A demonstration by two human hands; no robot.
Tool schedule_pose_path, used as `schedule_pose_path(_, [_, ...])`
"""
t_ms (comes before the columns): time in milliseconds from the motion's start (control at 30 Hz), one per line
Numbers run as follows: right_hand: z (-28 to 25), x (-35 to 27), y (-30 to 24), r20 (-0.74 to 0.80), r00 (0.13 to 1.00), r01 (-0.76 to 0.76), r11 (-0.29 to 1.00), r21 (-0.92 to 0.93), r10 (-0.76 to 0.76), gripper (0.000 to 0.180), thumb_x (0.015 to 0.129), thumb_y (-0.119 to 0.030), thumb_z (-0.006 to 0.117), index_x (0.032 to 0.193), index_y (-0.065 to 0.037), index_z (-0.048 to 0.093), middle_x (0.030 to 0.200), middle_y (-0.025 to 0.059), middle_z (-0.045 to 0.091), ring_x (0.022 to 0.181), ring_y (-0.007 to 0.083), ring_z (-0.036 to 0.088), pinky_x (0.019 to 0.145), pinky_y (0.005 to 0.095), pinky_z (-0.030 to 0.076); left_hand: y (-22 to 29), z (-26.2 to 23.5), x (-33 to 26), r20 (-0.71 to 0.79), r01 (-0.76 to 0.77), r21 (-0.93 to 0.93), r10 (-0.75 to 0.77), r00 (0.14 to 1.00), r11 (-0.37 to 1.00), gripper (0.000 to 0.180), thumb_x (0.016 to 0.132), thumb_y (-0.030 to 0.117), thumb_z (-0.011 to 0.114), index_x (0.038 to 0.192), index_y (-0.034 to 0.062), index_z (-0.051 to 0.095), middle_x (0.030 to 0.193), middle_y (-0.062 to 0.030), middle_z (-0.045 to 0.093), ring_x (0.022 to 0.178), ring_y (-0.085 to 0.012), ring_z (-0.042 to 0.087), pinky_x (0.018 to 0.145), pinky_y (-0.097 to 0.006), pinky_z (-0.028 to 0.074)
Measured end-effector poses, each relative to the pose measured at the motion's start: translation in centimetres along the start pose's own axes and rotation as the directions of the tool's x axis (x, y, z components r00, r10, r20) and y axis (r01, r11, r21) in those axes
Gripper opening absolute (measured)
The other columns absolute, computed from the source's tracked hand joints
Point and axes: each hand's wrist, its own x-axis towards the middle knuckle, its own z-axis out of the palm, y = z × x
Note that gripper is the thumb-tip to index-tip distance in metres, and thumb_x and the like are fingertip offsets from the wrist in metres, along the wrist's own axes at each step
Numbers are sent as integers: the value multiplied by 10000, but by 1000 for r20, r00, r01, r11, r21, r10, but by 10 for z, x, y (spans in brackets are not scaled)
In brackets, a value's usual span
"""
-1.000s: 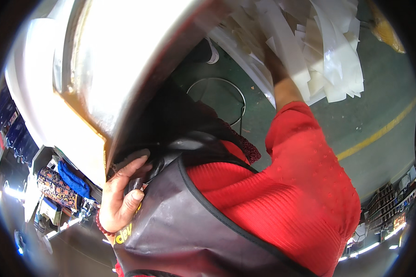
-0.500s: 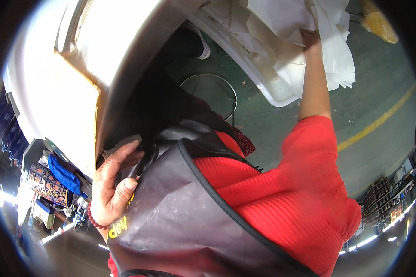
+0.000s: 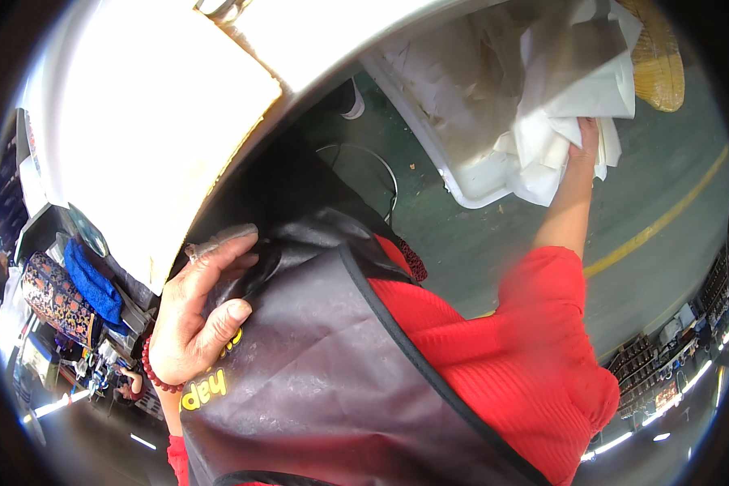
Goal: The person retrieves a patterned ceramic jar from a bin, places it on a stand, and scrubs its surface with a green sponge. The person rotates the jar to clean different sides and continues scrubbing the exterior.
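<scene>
My right hand (image 3: 587,142) reaches out at the upper right, its fingers closed on a bunch of white sheets (image 3: 587,89), thin and crumpled like paper or film. The sheets stick up at the near right end of a white plastic bin (image 3: 471,196), and folds of them cover part of my fingers. My left hand (image 3: 198,312) is held beside my dark apron (image 3: 300,348), thumb apart from the bent fingers, with nothing in its grasp. A translucent wrap or film shows at its index finger. The edge of a white tabletop (image 3: 170,138) is just above it.
A yellow wrapped bundle (image 3: 660,69) lies beyond the sheets. A thin metal ring (image 3: 393,174) stands on the green floor under the table side. At the far left are a blue cloth (image 3: 93,279) and a flower-patterned item (image 3: 53,296). A yellow line (image 3: 656,231) crosses the floor.
My right hand has moved right and nearer to me, gripping the sheets by the bin's near end. The view has shifted, showing more tabletop. My left hand keeps its pose.
</scene>
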Motion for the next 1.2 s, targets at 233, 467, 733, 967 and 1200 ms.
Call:
schedule_pose_path(233, [139, -41, 123, 396, 918, 394, -153, -906, 19, 509, 925, -348, 669, 1319, -32, 603, 1179, 139, 693, 1068, 334, 677, 908, 447, 550, -1, 3, 3, 12, 11, 13, -11, 1000, 1000, 711, 998, 430, 608, 1478, -62, 430, 1467, -210, 501, 1257, -300, 586, 1077, -408, 444])
schedule_pose_path(467, [146, -65, 43, 322, 708, 581, 260, -771, -628, 578, 859, -336, 778, 1272, 27, 600, 1251, 268, 638, 1161, 429, 602, 1002, 477, 473, 4, 5, 3, -71, 47, -41, -50, 996, 998, 672, 984, 373, 649, 1448, -75, 460, 1428, -227, 531, 1240, -303, 598, 1066, -407, 460])
schedule_pose_path(733, [19, 36, -21, 47, 996, 75, 419, -905, -77, 1279, 643, -789, 754, 1583, -64, 278, 1548, 237, 403, 1431, 395, 398, 1163, 584, 315, 7, 9, 11, -50, 53, -60, -56, 997, 997, 666, 980, 352, 665, 1447, -78, 462, 1413, -237, 539, 1238, -308, 601, 1072, -408, 464])
schedule_pose_path(967, [99, 11, 35, 142, 961, 153, 27, -988, -238, 775, 781, -653, 692, 1368, -175, 525, 1342, 102, 616, 1220, 318, 595, 952, 542, 476, 8, 10, 20, -16, 38, -23, -38, 999, 999, 681, 977, 365, 671, 1449, -78, 458, 1434, -242, 528, 1249, -326, 596, 1074, -421, 462])
schedule_pose_path(1200, [240, -89, 152, 318, 947, 292, 295, -910, 46, 575, 853, -422, 696, 1382, -254, 547, 1340, 106, 606, 1292, 322, 558, 1094, 635, 312, 14, 11, 18, -45, 84, 24, -83, 996, 996, 691, 968, 388, 676, 1436, -78, 473, 1394, -256, 550, 1234, -336, 606, 1073, -418, 459])
